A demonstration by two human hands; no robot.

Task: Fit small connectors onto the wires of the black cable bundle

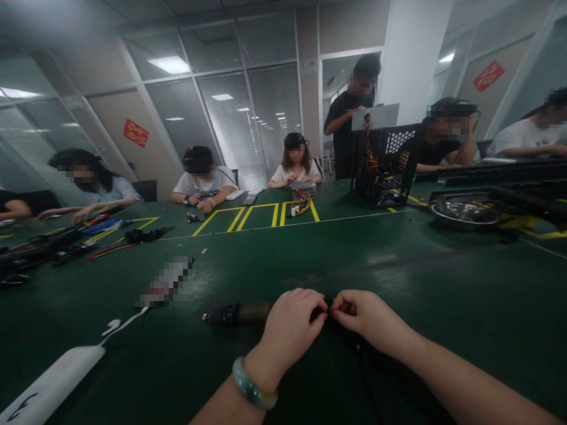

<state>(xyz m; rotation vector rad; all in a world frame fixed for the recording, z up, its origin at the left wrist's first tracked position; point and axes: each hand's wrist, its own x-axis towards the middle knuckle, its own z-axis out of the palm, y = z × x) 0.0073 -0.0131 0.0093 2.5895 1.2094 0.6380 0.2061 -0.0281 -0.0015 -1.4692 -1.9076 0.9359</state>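
Note:
My left hand (290, 327) is curled over the right end of a dark, sleeved cable bundle (241, 313) that lies on the green table (398, 277). My right hand (367, 316) meets it at the fingertips, pinching a small dark part (328, 308) between both hands. What that part is stays hidden by the fingers. A green bangle (252, 386) sits on my left wrist. Dark cables trail from under my right hand toward me.
A white power strip (48, 383) with a white cord lies at the near left. Loose cables (80, 242) lie at far left, a black computer case (383, 165) at the back, a metal bowl (463, 212) at right. Several people sit around the table.

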